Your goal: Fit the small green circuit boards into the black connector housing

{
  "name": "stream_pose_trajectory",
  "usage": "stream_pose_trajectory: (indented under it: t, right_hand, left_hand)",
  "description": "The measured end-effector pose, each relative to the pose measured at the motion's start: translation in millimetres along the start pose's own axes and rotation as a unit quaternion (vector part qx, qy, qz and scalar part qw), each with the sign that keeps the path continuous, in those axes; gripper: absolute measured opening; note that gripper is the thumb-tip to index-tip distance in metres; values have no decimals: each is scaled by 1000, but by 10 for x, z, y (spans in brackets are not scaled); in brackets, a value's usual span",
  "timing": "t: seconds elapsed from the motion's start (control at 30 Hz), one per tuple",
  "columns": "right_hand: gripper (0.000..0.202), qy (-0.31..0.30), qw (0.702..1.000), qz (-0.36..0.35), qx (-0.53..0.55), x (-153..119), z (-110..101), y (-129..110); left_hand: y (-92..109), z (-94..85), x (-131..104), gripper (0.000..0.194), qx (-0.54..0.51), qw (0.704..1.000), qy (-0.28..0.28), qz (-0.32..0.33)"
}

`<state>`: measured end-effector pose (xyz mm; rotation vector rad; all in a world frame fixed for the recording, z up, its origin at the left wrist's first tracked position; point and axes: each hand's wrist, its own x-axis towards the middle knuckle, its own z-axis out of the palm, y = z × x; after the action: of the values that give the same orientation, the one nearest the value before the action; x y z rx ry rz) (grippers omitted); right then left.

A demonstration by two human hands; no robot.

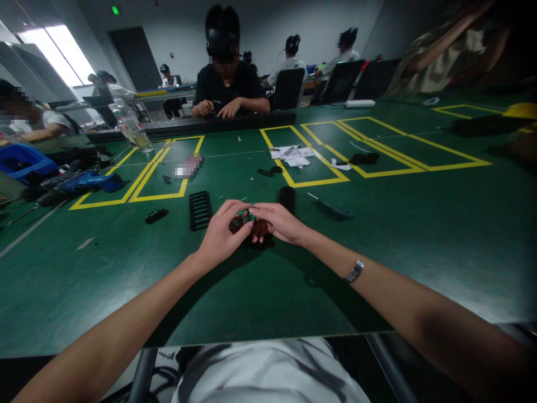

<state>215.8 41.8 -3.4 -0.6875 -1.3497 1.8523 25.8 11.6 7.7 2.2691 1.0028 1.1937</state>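
Note:
Both my hands meet over the green table (235, 296), near its middle. Between their fingertips is a small green piece (247, 214) with shiny spots; its exact kind is too small to tell. My left hand (221, 230) pinches it from the left, thumb below and fingers above. My right hand (279, 221) grips its right side, some fingers curled beneath. Just left of my hands lies a black slotted frame (200, 211). Behind my right hand sits another black ribbed part (287, 197), partly covered. A screwdriver (331, 207) rests to the right.
A small dark part (156, 216) lies left. Farther back are crumpled white papers (293, 155), a clear bottle (136, 131), a blue bin (27, 162) and a blue power tool (94, 182). Yellow tape (155, 197) marks rectangles. Across the table a person (229, 84) works with both hands.

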Motion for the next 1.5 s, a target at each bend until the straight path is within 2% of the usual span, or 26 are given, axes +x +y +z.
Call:
stream_pose_trajectory:
  t: [0.63, 1.07, 1.23, 1.37, 1.5]
  right_hand:
    - [32, -2, 1000, 0, 26, -11, -5, -7]
    - [29, 3, 1000, 3, 6, -35, 15, -24]
    - [30, 15, 1000, 7, -1, -26, 15, -9]
    - [30, 28, 999, -15, -9, -5, 17, 35]
    - [33, -7, 999, -33, -20, -1, 56, 83]
  left_hand:
    - [13, 9, -16, 34, -16, 1000, -18, -6]
    - [3, 5, -28, 36, -38, 999, -27, -7]
    - [-37, 42, -37, 44, -85, 995, -41, -41]
    - [-86, 85, -32, 51, -172, 975, -92, -102]
    - [-89, 73, 3, 48, -174, 971, -111, -125]
